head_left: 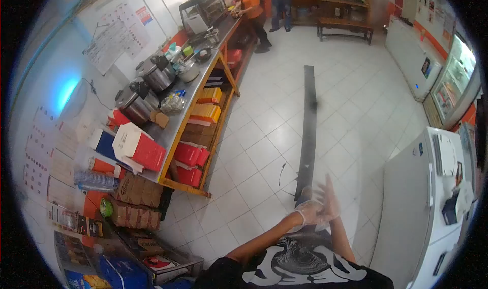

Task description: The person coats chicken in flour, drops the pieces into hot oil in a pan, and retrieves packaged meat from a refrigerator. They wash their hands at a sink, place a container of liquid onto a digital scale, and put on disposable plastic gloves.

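Note:
My left hand (309, 213), in a clear thin plastic glove, reaches in from the lower left and meets the other hand at its palm. Its fingers are blurred and partly hidden. Just beside it, my right hand (329, 200) points upward with its fingers stretched out and apart. Clear plastic also seems to show around this hand, though blur hides its edges. Both hands are in front of my black shirt (305, 258) with its white print, above the tiled floor.
A steel-topped counter (178, 121) at left carries cookers, a pot and red boxes (147, 154). Cartons (134, 215) are stacked below. A dark strip (308, 121) crosses the floor. A white fridge (406, 202) stands at right. Two people, one in an orange shirt (251, 5), stand far back.

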